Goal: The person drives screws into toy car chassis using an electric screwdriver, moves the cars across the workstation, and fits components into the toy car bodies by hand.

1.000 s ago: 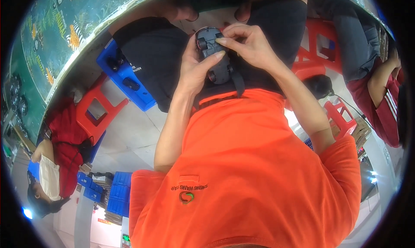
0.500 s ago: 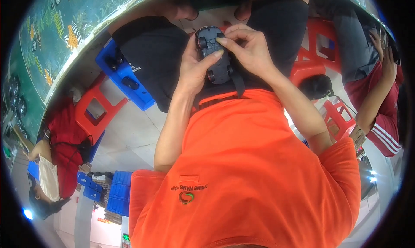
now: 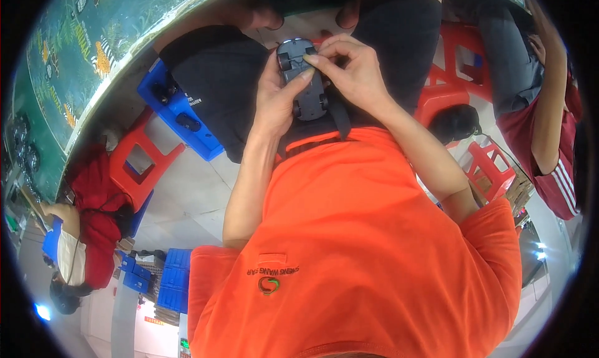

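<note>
Over my lap is a dark toy car (image 3: 306,87), its grey underside and black wheels facing me. My left hand (image 3: 278,96) is wrapped round the car's left side, with the thumb lying across the underside. At the upper right of the car, my right hand (image 3: 352,68) has its thumb and fingers bent together against the chassis near a wheel. Whether a small part is pinched there, I cannot make out.
A blue tray (image 3: 181,118) holding dark toy cars is left of my legs. Red stools (image 3: 140,164) stand on both sides. A table with a patterned cover (image 3: 93,52) curves along the upper left. Co-workers sit at left (image 3: 93,214) and right (image 3: 543,133).
The car and both hands have shifted slightly left, and the car's underside is turned more squarely to view. The co-worker at right has raised an arm; the one at left has leaned.
</note>
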Available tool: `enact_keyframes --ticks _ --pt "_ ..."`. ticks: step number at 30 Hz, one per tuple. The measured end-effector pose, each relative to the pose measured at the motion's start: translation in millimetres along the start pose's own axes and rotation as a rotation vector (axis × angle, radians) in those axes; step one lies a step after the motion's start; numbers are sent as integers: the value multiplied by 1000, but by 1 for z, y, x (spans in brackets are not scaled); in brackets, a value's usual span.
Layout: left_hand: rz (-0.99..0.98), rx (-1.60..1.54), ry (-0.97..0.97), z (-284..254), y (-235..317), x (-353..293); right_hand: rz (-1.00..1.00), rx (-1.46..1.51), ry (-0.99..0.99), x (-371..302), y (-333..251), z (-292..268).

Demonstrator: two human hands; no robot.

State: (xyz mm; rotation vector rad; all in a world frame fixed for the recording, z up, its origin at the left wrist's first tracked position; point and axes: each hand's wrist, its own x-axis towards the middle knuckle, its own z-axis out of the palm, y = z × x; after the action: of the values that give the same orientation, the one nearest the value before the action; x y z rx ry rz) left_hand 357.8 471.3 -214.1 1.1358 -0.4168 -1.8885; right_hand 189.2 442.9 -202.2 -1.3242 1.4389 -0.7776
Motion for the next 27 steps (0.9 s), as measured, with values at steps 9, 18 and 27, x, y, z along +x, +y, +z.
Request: enact_keyframes --ticks 9,18,27 --pt "25 -95 11 -6 0 2 138 98 -104 -14 6 -9" --pt "69 -277 58 -2 4 7 348 238 -383 -30 -10 -7" --pt "109 -291 75 1 2 8 371 341 -315 -33 5 9"
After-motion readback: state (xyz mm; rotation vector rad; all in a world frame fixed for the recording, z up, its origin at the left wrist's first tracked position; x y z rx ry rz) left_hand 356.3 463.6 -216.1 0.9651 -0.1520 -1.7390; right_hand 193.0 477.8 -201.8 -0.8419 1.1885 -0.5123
